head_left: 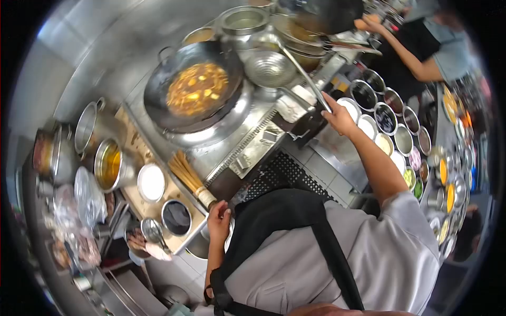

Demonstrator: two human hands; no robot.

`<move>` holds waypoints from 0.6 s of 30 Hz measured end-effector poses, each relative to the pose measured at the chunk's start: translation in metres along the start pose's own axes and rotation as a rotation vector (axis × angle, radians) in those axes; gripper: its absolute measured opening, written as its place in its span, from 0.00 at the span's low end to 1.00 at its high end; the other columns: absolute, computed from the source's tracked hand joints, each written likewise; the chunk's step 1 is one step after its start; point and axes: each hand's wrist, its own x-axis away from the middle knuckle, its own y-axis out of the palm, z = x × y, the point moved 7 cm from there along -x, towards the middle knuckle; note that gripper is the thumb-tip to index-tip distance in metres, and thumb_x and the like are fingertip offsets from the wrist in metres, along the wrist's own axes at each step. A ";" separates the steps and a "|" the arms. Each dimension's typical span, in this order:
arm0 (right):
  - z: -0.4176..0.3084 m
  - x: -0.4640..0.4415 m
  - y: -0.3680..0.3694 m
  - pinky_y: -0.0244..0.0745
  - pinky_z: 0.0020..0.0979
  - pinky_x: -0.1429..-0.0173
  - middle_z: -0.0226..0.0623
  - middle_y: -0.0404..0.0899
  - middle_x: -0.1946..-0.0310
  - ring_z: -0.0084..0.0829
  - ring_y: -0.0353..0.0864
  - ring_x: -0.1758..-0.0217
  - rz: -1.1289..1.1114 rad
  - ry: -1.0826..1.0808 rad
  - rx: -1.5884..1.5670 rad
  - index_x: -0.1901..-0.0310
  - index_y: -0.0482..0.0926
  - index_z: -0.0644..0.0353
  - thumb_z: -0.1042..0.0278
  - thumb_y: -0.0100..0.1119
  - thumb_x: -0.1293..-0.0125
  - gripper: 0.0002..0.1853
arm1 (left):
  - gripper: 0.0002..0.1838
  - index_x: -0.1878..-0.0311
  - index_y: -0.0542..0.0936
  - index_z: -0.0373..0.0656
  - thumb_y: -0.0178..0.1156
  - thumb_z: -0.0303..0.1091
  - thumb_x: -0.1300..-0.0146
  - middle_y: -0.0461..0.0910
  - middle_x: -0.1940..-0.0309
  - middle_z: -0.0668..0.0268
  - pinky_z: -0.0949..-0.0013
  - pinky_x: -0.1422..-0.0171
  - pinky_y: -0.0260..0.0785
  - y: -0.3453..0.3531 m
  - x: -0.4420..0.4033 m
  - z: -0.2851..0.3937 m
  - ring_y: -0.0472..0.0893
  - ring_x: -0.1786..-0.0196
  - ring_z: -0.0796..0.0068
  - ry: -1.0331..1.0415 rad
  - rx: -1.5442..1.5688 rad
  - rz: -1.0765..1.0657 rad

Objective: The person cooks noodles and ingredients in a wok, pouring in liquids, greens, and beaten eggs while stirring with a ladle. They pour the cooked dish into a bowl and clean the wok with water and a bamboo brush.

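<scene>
My right hand is closed round the end of a long metal ladle handle, which slopes up and left towards the pots. My left hand has its fingers curled, and no object shows in it. Just above it lies the dark end of a bamboo brush on the counter edge. A black wok sits on the round burner, holding brown sauce with yellowish pieces. Right of the wok rests a perforated strainer; a folded white cloth lies by its handle.
Metal pots stand behind the strainer. On the left are a pot of orange liquid, a white-filled bowl and plastic bags. Ingredient tins line the right. Another person's arm reaches towards a second wok.
</scene>
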 end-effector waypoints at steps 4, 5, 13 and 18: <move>0.063 0.021 0.009 0.74 0.49 0.48 0.57 0.81 0.58 0.53 0.82 0.55 -0.051 0.107 0.357 0.27 0.57 0.37 0.63 0.59 0.38 0.37 | 0.18 0.44 0.77 0.37 0.62 0.22 0.38 0.80 0.54 0.60 0.71 0.47 0.74 0.034 -0.013 0.017 0.81 0.52 0.71 0.030 -0.101 -0.127; 0.065 0.025 0.015 0.75 0.48 0.48 0.56 0.81 0.57 0.52 0.82 0.53 -0.093 0.169 0.376 0.27 0.56 0.36 0.62 0.59 0.37 0.37 | 0.17 0.45 0.77 0.36 0.62 0.22 0.38 0.80 0.54 0.59 0.71 0.46 0.74 0.050 -0.017 0.028 0.82 0.52 0.71 0.052 -0.141 -0.189; 0.079 0.136 0.001 0.74 0.47 0.52 0.47 0.78 0.58 0.50 0.78 0.52 0.101 -0.215 0.204 0.32 0.66 0.45 0.53 0.62 0.37 0.32 | 0.16 0.46 0.78 0.37 0.60 0.23 0.38 0.79 0.58 0.65 0.76 0.55 0.72 0.237 -0.054 0.114 0.78 0.61 0.80 0.282 -0.200 -0.650; 0.231 0.355 -0.019 0.77 0.43 0.50 0.45 0.84 0.59 0.47 0.83 0.55 0.042 0.354 -0.204 0.45 0.78 0.58 0.57 0.63 0.38 0.22 | 0.14 0.49 0.80 0.37 0.62 0.28 0.38 0.79 0.63 0.62 0.70 0.54 0.72 0.454 0.004 0.230 0.80 0.62 0.70 0.644 -0.253 -0.947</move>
